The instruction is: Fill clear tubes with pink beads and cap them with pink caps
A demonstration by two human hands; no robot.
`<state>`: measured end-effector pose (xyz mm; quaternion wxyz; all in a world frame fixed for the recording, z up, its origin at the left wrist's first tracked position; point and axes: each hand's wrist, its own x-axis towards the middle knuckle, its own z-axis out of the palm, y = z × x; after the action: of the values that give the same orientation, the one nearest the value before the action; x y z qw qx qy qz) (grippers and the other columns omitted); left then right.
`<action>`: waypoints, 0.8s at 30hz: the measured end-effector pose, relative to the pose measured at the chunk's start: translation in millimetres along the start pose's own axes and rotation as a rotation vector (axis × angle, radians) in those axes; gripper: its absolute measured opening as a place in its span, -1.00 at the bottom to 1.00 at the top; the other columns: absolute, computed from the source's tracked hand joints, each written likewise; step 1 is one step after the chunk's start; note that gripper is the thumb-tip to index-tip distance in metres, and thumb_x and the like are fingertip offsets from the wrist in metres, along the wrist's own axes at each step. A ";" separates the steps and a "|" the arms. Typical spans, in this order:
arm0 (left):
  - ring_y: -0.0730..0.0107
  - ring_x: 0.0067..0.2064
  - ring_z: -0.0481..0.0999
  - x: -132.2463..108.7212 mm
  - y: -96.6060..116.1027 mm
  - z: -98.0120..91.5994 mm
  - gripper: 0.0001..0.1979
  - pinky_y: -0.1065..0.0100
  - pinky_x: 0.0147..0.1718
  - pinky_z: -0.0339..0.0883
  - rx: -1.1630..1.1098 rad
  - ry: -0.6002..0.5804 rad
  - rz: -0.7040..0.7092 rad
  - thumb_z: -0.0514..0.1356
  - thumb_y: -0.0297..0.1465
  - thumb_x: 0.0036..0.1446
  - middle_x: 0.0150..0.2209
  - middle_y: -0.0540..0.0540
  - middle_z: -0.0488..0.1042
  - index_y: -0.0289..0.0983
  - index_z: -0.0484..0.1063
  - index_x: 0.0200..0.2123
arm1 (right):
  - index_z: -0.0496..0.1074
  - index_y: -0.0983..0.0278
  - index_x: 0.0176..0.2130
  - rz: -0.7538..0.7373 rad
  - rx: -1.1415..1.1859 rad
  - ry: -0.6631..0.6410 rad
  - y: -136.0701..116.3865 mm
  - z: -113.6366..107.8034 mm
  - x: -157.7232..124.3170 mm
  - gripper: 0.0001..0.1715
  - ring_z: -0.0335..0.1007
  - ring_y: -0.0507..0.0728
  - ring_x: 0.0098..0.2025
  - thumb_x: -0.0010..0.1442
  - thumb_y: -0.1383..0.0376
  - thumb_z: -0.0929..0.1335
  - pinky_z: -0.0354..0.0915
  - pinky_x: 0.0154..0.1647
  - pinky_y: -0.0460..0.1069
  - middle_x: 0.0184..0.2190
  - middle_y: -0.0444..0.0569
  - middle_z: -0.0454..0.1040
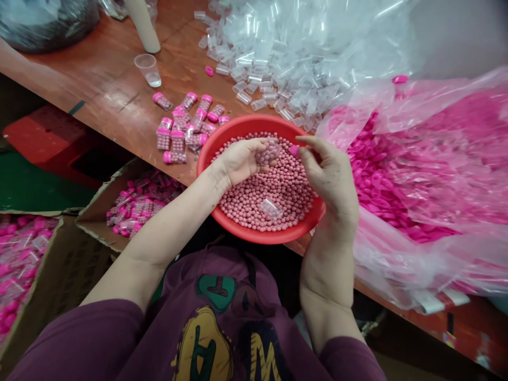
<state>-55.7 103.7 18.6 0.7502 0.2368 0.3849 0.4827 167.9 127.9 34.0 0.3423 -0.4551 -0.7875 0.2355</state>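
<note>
A reddish-brown counter (115,87) is carrying a red bowl (264,237) of pink beads (250,209). The hands are hovering apart above it: the left hand (244,161) is closing its fingers around a bead-filled bottle (268,152) near the bowl's twelve o'clock, while the right hand (332,172) is pinching a pink cap (294,151) between one and two. A clear tube (271,209) is lying on the beads toward six. Around the bowl, capped bottles (177,141) are clustering at ten, empty tubes (254,74) are spreading at twelve, and a plastic bag (432,159) of caps is resting at three.

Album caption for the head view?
Left hand holds filled tube, right hand pink cap, over red bowl of beads.
</note>
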 end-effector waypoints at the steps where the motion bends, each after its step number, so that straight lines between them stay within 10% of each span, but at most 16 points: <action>1: 0.37 -0.25 0.65 0.4 0.5 0.0 -0.75 0.36 -0.26 0.47 -0.034 -0.003 -0.001 0.19 -0.52 0.27 -0.25 -0.09 0.66 -0.29 0.57 -0.02 | 0.67 0.10 0.08 0.006 0.077 0.040 2.3 5.5 4.4 -0.72 0.53 0.18 -0.28 0.52 0.08 0.42 0.57 -0.09 0.18 -0.27 -0.04 0.62; 4: 0.37 -0.29 0.65 -0.6 0.2 2.1 -0.79 0.39 -0.29 0.45 -0.098 -0.008 0.008 0.20 -0.49 0.26 -0.29 -0.08 0.65 -0.32 0.56 -0.07 | 0.60 0.10 0.03 -0.016 0.277 0.141 12.3 26.4 17.1 -0.61 0.33 0.07 -0.42 0.51 -0.12 0.45 0.46 -0.31 0.06 -0.39 -0.17 0.46; 9: 0.44 -0.31 0.63 -3.2 -4.3 5.2 -0.82 0.39 -0.28 0.41 -0.094 -0.092 0.027 0.26 -0.56 0.16 -0.34 -0.01 0.65 -0.32 0.56 -0.16 | 0.56 0.08 0.10 -0.077 0.374 0.155 29.1 50.6 17.8 -0.51 0.55 0.13 -0.20 0.48 -0.21 0.46 0.60 -0.09 0.10 -0.17 -0.08 0.58; 24: 0.45 -0.27 0.63 -1.5 -5.9 1.0 -0.83 0.36 -0.22 0.38 -0.108 -0.068 0.091 0.43 -0.55 0.06 -0.31 -0.02 0.66 -0.33 0.63 -0.22 | 0.66 0.11 0.19 -0.320 0.066 0.170 11.5 35.7 0.1 -0.65 0.68 0.28 0.17 0.48 0.28 0.43 0.61 0.28 0.23 0.10 0.07 0.71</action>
<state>-52.1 99.9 15.4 0.7517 0.2295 0.3217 0.5280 147.3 131.4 2.8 0.4555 -0.3309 -0.8099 0.1647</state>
